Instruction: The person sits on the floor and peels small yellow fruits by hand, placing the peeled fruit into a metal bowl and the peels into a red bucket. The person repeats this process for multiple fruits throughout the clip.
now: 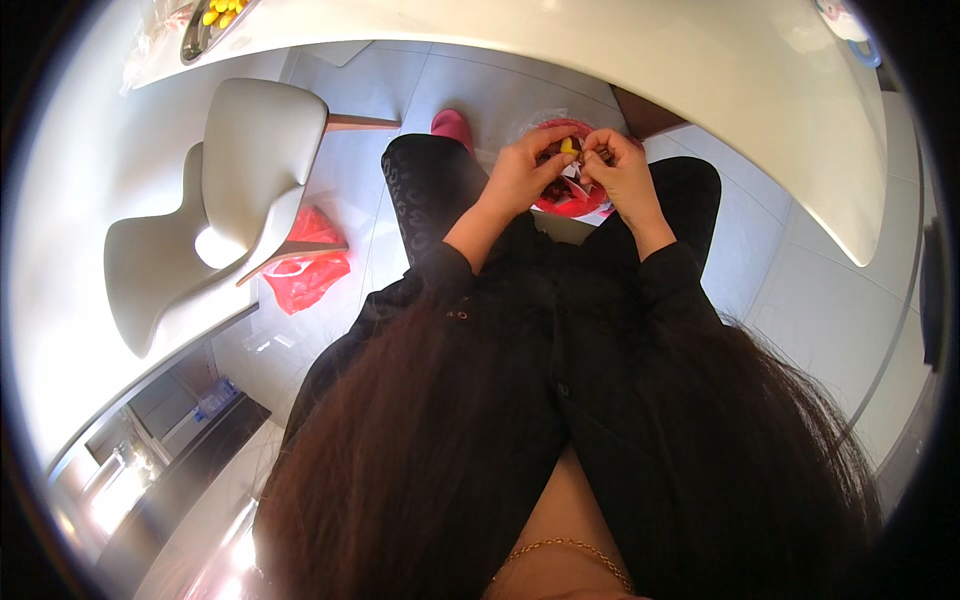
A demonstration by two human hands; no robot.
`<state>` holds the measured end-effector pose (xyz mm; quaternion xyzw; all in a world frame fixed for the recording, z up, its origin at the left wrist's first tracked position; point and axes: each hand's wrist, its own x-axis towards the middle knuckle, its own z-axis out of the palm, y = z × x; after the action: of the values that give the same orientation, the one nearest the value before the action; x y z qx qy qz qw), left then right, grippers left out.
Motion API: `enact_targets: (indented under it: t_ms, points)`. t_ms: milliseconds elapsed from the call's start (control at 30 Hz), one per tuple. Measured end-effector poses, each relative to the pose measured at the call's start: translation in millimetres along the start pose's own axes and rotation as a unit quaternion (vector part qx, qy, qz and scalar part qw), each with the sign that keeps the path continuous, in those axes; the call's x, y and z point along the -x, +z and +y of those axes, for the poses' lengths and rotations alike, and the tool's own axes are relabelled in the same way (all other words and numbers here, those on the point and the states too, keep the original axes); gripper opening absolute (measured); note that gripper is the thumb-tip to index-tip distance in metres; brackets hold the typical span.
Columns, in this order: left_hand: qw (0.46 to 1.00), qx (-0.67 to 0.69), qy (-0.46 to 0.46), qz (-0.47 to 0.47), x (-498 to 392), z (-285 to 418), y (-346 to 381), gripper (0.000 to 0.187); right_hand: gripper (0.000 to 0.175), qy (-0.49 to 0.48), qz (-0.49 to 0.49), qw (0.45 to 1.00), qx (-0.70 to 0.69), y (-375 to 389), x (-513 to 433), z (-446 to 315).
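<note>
Between the thumb and fingers of my left hand is a small nut, seemingly a chestnut, with yellow flesh showing beside dark brown shell. My right hand is curled close against it, thumb and fingertips bunched at the nut's right side. Whether those fingertips pinch a bit of shell or just touch the nut is hidden. Both hands are over a red plastic bin between my knees. Dark brown scraps and pale paper-like pieces lie inside it, and clear plastic film shows at its far rim.
A white tabletop curves across ahead, with a metal tray of yellow pieces at its far left. White chairs with wooden legs stand to the left. A red plastic bag lies beneath them. A blue-handled white object sits far right.
</note>
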<state>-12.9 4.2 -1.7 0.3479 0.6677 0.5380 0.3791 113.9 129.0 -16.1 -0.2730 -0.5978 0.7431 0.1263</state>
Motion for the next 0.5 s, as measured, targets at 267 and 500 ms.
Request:
enact_targets:
  t_ms: [267,500]
  points:
    - [0.981,-0.157,0.115,-0.02,-4.6,-2.6,-5.9,0.037,0.019,0.027,-0.031,0.996,-0.082,1.6,-1.2,4.5]
    - [0.988,-0.123,0.08,-0.044,-2.4,1.1,-8.1,0.032,0.018,0.047,-0.041,0.994,-0.094,-2.1,1.4,-0.6]
